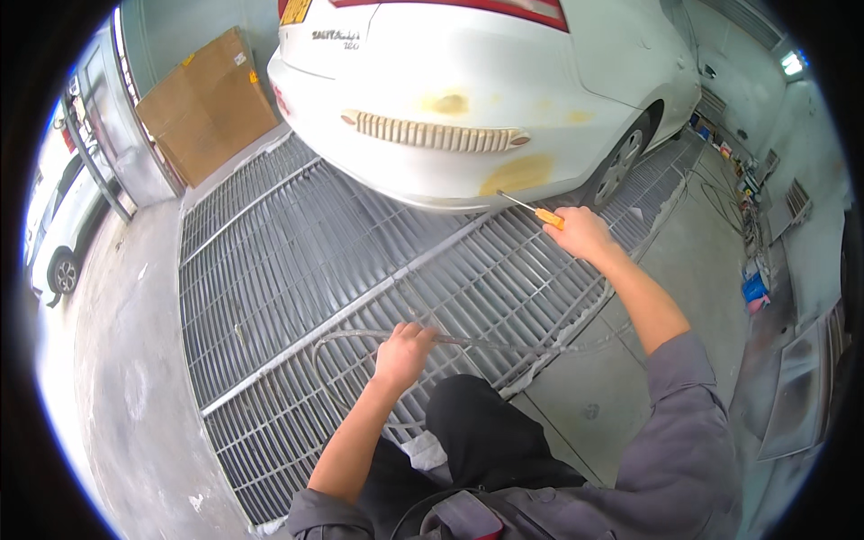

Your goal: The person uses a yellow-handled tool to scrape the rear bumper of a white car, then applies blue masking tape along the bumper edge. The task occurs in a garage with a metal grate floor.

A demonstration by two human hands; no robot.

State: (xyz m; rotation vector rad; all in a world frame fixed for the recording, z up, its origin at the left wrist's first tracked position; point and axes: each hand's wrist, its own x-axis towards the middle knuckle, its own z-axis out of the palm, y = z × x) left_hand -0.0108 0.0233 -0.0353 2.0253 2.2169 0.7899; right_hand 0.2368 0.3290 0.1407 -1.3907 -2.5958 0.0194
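My right hand (580, 232) is closed around the orange handle of a screwdriver (548, 218). Its thin metal shaft points left, and the tip meets the lower part of the white car's rear bumper (405, 171), at the edge of a large yellow-tan patch (522, 173). Lower down, in front of my knees, my left hand (402, 356) has its fingers curled around a grey hose (486, 344). The hose runs out on both sides of that hand and loops down on its left.
Metal floor grating (261, 279) lies under the car and my feet. A large cardboard sheet (207, 103) leans at the back left. Along the right wall are cables, bottles and a blue container (754, 287). Another white car (67, 238) stands beyond the doorway.
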